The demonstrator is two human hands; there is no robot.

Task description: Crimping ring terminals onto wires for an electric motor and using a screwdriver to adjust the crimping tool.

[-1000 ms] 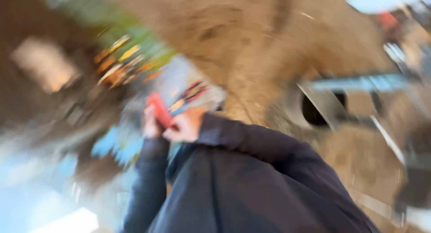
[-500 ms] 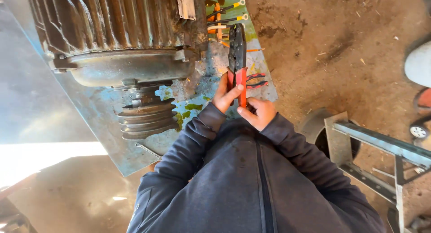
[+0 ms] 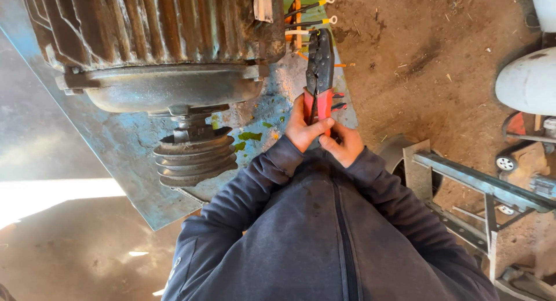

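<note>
Motor (image 3: 150, 40) stands on the metal plate (image 3: 116, 168), pulley (image 3: 194, 159) at its near end. Crimping pliers (image 3: 319, 69) lie over the plate's right edge, held by both hands (image 3: 321, 133); wires (image 3: 307, 14) beyond their tip. Steel frame (image 3: 480, 185) right, on the dirt floor (image 3: 434, 57).

The crimping pliers (image 3: 319, 75) have a dark grey head and red handles. The motor (image 3: 150, 40) is rusty brown-grey with ribbed fins; its pulley (image 3: 195, 156) is dark grey and grooved. The metal sheet (image 3: 145, 179) is blue, flecked green. The wires (image 3: 307, 14) are black with yellow ends. The sleeves (image 3: 255, 179) are navy.
</note>
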